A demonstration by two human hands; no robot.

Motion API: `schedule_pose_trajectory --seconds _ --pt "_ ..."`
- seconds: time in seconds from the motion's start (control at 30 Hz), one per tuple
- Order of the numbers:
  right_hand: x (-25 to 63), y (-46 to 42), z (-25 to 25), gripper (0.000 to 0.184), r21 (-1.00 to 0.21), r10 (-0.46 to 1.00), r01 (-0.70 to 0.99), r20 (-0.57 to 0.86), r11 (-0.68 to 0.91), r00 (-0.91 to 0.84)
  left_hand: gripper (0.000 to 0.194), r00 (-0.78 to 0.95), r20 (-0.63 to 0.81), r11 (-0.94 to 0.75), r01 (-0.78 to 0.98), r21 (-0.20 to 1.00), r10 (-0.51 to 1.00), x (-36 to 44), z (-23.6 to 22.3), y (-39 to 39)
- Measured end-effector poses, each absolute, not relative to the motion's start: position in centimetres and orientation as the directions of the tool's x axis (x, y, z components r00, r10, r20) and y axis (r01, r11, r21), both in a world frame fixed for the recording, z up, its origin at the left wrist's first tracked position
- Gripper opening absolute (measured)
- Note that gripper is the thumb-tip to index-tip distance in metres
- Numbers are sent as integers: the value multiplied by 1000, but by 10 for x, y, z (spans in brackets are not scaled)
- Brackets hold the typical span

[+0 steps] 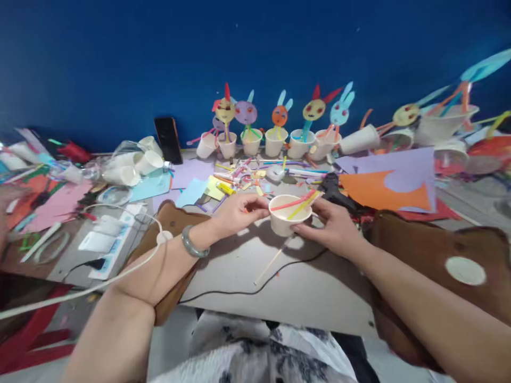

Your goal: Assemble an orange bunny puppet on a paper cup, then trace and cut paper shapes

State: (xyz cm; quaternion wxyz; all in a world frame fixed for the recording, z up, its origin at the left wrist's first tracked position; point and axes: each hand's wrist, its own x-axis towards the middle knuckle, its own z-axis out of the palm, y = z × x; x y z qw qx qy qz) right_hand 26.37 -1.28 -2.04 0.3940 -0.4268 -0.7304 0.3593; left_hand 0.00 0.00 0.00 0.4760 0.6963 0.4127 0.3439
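Note:
A white paper cup (282, 226) is held upright over the table in front of me. A red-pink strip (293, 202) and a yellow strip (299, 208) lie across its mouth, reaching toward the right rim. My right hand (337, 226) grips the cup from the right, with the thumb low on its side. At the left rim, my left hand (241, 213) has its thumb and fingers closed against the cup. Below the cup, a thin translucent stick (271, 264) rests on the table. A black glue gun (337, 191) lies just beyond my right hand.
Several cups with paper-faced rabbit figures (278, 114) line the blue wall. Coloured paper (383, 186) and craft scraps cover the back. A power strip (120, 242) with white cables is left, one cable crossing my left forearm. A black cord (239, 292) runs along the front.

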Motion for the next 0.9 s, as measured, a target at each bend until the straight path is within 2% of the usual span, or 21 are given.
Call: schedule_pose_trajectory --seconds 0.23,0.5,0.8,0.9 --pt "266 -13 -16 46 -872 926 354 242 339 -291 19 514 32 -183 245 952 857 -6 8 -2" --pt "264 -12 -13 46 -906 938 295 227 302 -262 25 588 3 -148 198 969 809 -11 10 0" --pt "264 -11 -16 45 -889 934 328 236 318 -266 45 675 41 -314 288 905 736 -16 16 3" --pt "265 -11 -18 46 -887 936 340 227 313 -268 42 682 28 -361 352 864 730 -16 17 4"
